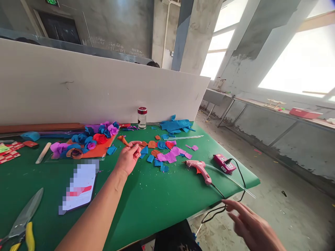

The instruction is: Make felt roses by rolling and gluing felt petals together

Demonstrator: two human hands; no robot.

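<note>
My left hand [128, 157] is over the middle of the green table, its fingers pinched on a curled orange-brown paper piece [123, 140]. To its right lie loose paper petals [171, 156] in purple, blue, orange and red. A pink hot glue gun [196, 168] rests on its side farther right, nozzle pointing left. My right hand [250, 223], slightly blurred, is off the table's front right edge with its fingers apart and nothing in them. Its fingertips are by the black cord [219, 191]; I cannot tell whether they touch it.
Finished paper flowers [86, 139] lie at the back left. A phone [80, 190] and yellow-handled scissors [24, 216] lie at the left. A red-lidded jar [142, 118] stands before a white partition [104, 83]. Clear glue sticks [235, 181] lie near a pink power strip [224, 164].
</note>
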